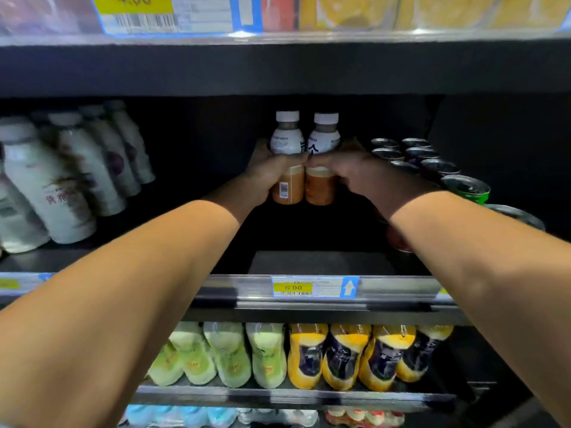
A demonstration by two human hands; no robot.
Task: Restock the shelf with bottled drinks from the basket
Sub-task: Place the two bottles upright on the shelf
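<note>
Both my arms reach deep into the dark middle shelf (321, 262). My left hand (265, 174) is wrapped around the left brown bottle (285, 143), which has a white cap and a white label. My right hand (349, 169) grips the right brown bottle (323, 140) of the same kind. The two bottles stand upright and touch side by side near the back of the shelf. My thumbs meet in front of them. The basket is out of view.
White bottles (58, 180) fill the shelf's left side. Rows of dark cans (432, 162) stand close to my right hand. A price tag (292, 287) marks the shelf rail. Green bottles (228, 356) and yellow bottles (343, 353) line the shelf below.
</note>
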